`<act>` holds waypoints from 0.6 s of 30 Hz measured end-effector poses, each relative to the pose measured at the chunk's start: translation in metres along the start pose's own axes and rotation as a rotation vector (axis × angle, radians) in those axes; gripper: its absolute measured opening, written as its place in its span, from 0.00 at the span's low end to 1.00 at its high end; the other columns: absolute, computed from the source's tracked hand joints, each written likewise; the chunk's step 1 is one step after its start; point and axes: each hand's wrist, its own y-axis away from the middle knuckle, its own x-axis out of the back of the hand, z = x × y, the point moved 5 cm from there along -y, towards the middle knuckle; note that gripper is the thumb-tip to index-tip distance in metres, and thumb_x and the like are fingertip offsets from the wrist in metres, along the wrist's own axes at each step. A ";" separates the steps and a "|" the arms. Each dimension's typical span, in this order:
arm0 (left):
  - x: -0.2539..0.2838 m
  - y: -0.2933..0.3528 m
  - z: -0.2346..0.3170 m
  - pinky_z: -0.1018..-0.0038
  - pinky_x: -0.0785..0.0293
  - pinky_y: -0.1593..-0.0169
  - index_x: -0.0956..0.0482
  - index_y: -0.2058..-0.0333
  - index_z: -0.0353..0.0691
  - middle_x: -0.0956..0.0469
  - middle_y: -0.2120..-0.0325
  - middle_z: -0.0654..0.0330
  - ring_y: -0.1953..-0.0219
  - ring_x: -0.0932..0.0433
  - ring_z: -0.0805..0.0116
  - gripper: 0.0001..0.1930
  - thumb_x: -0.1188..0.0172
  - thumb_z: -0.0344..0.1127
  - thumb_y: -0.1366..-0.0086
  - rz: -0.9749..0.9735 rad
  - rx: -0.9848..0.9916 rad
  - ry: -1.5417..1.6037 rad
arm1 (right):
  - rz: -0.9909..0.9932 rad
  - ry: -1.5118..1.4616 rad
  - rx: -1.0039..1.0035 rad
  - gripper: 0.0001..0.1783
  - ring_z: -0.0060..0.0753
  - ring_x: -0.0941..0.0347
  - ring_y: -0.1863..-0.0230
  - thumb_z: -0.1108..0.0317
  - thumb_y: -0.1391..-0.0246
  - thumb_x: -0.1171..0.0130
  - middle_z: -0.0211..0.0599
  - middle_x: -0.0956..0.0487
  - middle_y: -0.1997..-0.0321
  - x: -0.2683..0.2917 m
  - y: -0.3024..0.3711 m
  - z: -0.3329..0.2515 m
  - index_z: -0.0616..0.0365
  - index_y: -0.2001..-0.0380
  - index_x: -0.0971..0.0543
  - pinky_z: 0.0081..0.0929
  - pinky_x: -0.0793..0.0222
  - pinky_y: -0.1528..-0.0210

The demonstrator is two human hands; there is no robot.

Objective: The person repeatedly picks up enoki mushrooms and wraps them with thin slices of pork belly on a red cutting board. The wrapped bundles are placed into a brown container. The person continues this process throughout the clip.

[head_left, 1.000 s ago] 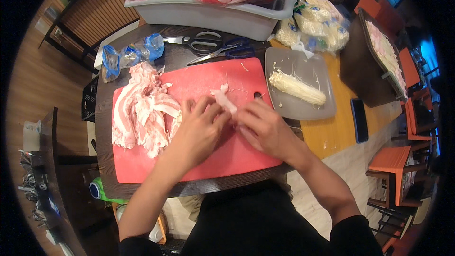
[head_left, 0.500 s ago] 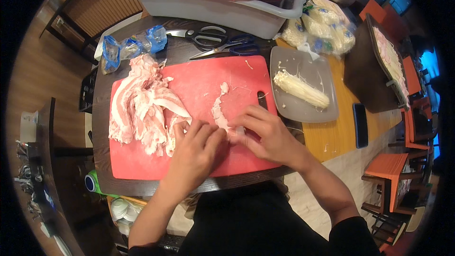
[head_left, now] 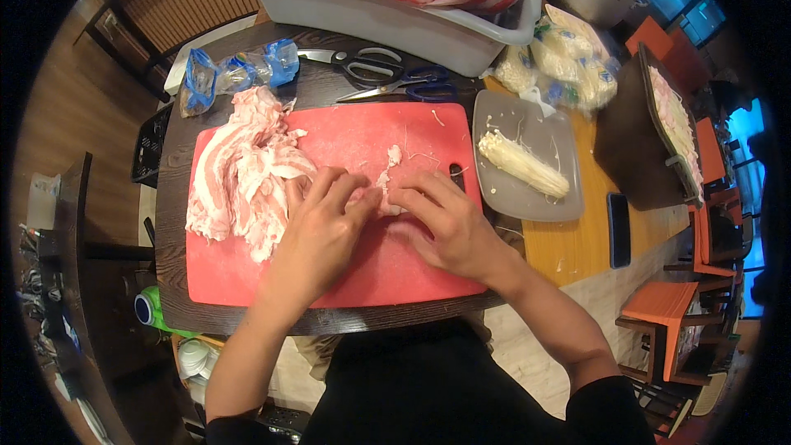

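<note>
On the red cutting board (head_left: 395,280), a thin strip of pale pink meat (head_left: 386,179) lies between my two hands. My left hand (head_left: 324,218) has its fingers bent over the strip's near end, thumb and fingertips closed on it. From the other side, my right hand (head_left: 449,227) pinches the same end with curled fingers, which partly hide it. A heap of thin, fatty meat slices (head_left: 247,169) covers the board's left part, beside my left hand. Right of the board, a bundle of enoki mushrooms (head_left: 524,165) rests on a grey tray (head_left: 550,208).
Two pairs of scissors (head_left: 375,66) and blue-edged plastic packaging (head_left: 239,74) lie behind the board. A grey tub (head_left: 371,16) holds a red-and-white striped bag. Bagged enoki (head_left: 564,66), a dark container of pink-and-white food (head_left: 638,128) and a phone (head_left: 619,231) are on the right.
My left hand has moved slightly up and now bends over the meat strip's end. My right hand has shifted a little left. The whole view has also shifted slightly.
</note>
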 end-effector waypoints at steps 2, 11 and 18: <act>0.000 -0.005 -0.004 0.53 0.34 0.43 0.15 0.51 0.42 0.17 0.54 0.62 0.45 0.22 0.62 0.15 0.32 0.37 0.35 0.028 0.023 0.016 | -0.030 0.060 -0.010 0.16 0.51 0.21 0.55 0.72 0.43 0.27 0.46 0.19 0.54 -0.002 -0.004 0.003 0.61 0.51 0.15 0.41 0.24 0.49; -0.014 -0.028 -0.032 0.56 0.31 0.42 0.13 0.57 0.38 0.15 0.61 0.55 0.49 0.20 0.56 0.13 0.27 0.31 0.41 -0.379 0.110 0.412 | -0.126 -0.088 -0.488 0.14 0.50 0.21 0.54 0.71 0.43 0.28 0.45 0.18 0.57 0.001 0.005 0.010 0.60 0.53 0.15 0.40 0.24 0.49; 0.002 -0.022 -0.023 0.55 0.31 0.43 0.13 0.54 0.40 0.14 0.59 0.56 0.51 0.20 0.53 0.16 0.26 0.30 0.42 -0.124 0.064 0.288 | -0.033 0.006 -0.073 0.15 0.50 0.22 0.52 0.72 0.44 0.27 0.43 0.19 0.54 0.002 0.000 -0.004 0.59 0.54 0.16 0.42 0.25 0.47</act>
